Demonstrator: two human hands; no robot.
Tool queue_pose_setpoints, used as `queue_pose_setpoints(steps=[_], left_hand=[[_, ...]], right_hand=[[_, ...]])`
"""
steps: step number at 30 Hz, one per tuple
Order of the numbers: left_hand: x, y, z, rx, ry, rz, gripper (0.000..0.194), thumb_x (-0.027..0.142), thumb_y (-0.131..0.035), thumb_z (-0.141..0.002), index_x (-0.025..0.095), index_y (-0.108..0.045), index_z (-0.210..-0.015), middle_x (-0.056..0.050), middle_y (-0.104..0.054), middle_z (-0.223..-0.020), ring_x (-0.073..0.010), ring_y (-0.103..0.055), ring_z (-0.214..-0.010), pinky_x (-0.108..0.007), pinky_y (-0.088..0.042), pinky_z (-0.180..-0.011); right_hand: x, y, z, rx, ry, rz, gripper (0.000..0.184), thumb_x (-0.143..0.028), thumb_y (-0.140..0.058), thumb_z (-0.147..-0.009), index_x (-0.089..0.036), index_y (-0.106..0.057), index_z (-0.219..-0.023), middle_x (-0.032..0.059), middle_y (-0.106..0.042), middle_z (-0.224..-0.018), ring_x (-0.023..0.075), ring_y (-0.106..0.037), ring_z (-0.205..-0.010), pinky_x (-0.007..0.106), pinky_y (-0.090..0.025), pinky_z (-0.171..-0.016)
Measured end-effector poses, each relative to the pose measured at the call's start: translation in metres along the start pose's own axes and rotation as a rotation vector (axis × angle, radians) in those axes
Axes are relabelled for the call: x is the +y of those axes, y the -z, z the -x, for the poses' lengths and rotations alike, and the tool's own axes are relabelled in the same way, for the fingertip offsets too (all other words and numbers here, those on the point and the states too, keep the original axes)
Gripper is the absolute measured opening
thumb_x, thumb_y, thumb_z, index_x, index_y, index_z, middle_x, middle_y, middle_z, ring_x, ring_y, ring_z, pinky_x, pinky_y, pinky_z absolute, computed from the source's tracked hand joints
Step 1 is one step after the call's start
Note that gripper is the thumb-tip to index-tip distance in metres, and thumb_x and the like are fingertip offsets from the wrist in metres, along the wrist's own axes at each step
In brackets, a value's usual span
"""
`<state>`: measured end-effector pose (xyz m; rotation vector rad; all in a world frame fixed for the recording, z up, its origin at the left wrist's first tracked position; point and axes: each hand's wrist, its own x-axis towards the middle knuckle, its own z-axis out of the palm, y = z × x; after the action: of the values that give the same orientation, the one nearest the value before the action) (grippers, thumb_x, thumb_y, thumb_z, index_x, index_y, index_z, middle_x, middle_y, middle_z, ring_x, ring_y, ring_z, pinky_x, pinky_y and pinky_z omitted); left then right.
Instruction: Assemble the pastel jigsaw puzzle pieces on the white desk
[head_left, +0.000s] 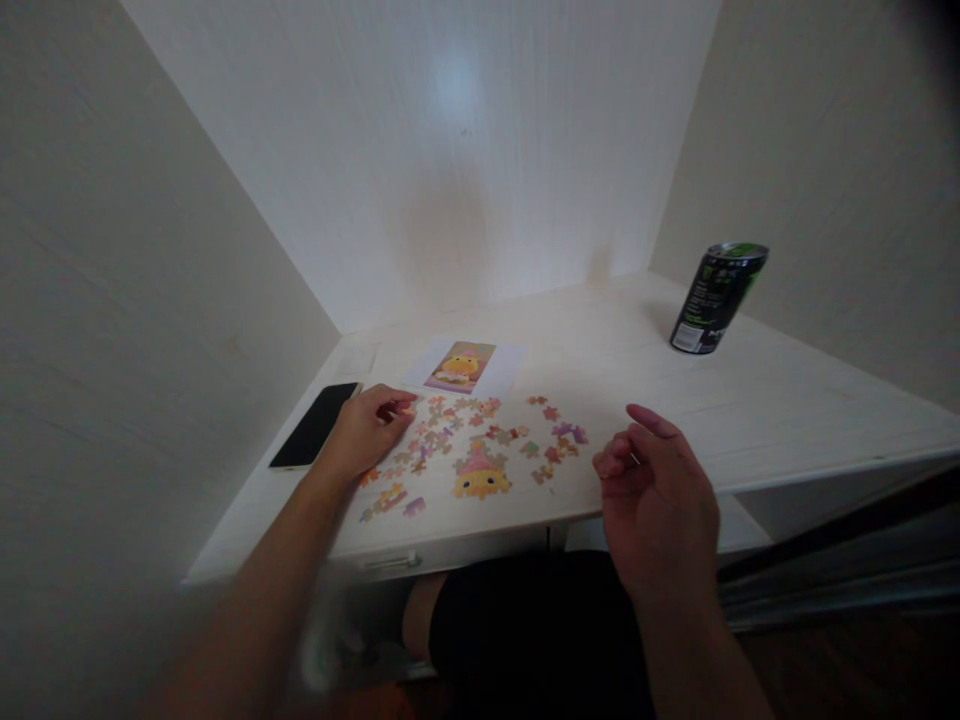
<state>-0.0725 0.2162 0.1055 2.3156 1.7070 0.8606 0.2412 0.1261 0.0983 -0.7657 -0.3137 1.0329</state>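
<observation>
My left hand (367, 432) rests at the left side of a spread of loose jigsaw pieces (436, 438), its thumb and fingers pinched at a small pinkish puzzle piece (409, 408) partly hidden by the fingertips. Just right of the left hand's pieces lies a joined section (481, 474), a yellow face with blue eyes and a pink hat. My right hand (660, 500) hovers by the table's front edge, palm turned inward. Its fingers are loosely curled, one stands apart, and I see nothing in them. Nearest to it are several loose pieces (559, 450).
A reference picture (460, 367) of a yellow figure lies on white paper behind the pieces. A phone (316, 427) lies left, beside my left forearm. At the right back stands a black drink can (718, 300). Walls enclose the white table (600, 360) on three sides.
</observation>
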Motion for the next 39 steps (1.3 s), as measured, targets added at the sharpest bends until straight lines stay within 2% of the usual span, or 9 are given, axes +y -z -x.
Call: queue_pose_setpoints(steps=[8,14,19,25,31,39], left_hand=[[0.000,0.000,0.002,0.013,0.046,0.098,0.024,0.039,-0.068,-0.084,0.020,-0.074,-0.097,-0.002,-0.069,-0.094,-0.0144,-0.062,-0.081,-0.028,-0.046,-0.076],[-0.006,-0.002,0.001,-0.021,0.170,0.221,0.027,0.033,-0.060,-0.088,0.018,-0.073,-0.105,-0.005,-0.070,-0.091,-0.0171,-0.066,-0.082,-0.030,-0.049,-0.077],[-0.002,-0.003,0.002,-0.044,0.258,0.339,0.029,0.030,-0.060,-0.088,0.013,-0.072,-0.108,-0.009,-0.070,-0.094,-0.0190,-0.068,-0.086,-0.031,-0.053,-0.082],[0.000,-0.004,0.002,-0.021,0.239,0.390,0.032,0.035,-0.064,-0.084,0.010,-0.071,-0.103,-0.011,-0.070,-0.092,-0.0202,-0.068,-0.084,-0.032,-0.054,-0.080],[0.000,-0.002,0.002,0.009,0.192,0.297,0.028,0.036,-0.068,-0.081,0.014,-0.073,-0.097,-0.008,-0.070,-0.090,-0.0180,-0.064,-0.078,-0.031,-0.048,-0.074],[0.005,-0.002,0.003,-0.026,0.166,0.306,0.031,0.038,-0.068,-0.079,0.012,-0.073,-0.095,-0.009,-0.069,-0.085,-0.0167,-0.061,-0.072,-0.029,-0.045,-0.067]], right_hand=[[0.002,-0.004,0.003,0.011,0.011,0.007,0.025,-0.021,-0.074,-0.072,-0.017,-0.066,-0.095,-0.0050,-0.055,-0.062,0.0064,-0.048,-0.054,0.017,-0.040,-0.049],[0.006,-0.003,0.003,-0.005,0.053,0.058,0.026,-0.023,-0.074,-0.073,-0.017,-0.065,-0.097,-0.0045,-0.055,-0.062,0.0074,-0.049,-0.055,0.018,-0.040,-0.050],[0.008,-0.002,0.004,-0.021,0.072,0.074,0.025,-0.023,-0.073,-0.075,-0.017,-0.065,-0.097,-0.0042,-0.056,-0.063,0.0077,-0.050,-0.055,0.019,-0.041,-0.052],[0.009,-0.001,0.003,-0.025,0.084,0.105,0.024,-0.024,-0.072,-0.076,-0.018,-0.064,-0.098,-0.0047,-0.055,-0.063,0.0081,-0.048,-0.054,0.021,-0.041,-0.052],[0.008,-0.002,0.005,-0.014,0.072,0.059,0.024,-0.021,-0.074,-0.073,-0.017,-0.066,-0.096,-0.0042,-0.057,-0.063,0.0070,-0.049,-0.054,0.019,-0.040,-0.052],[0.009,-0.001,0.004,-0.027,0.079,0.090,0.026,-0.024,-0.073,-0.073,-0.018,-0.065,-0.097,-0.0048,-0.056,-0.064,0.0074,-0.048,-0.054,0.020,-0.041,-0.051]])
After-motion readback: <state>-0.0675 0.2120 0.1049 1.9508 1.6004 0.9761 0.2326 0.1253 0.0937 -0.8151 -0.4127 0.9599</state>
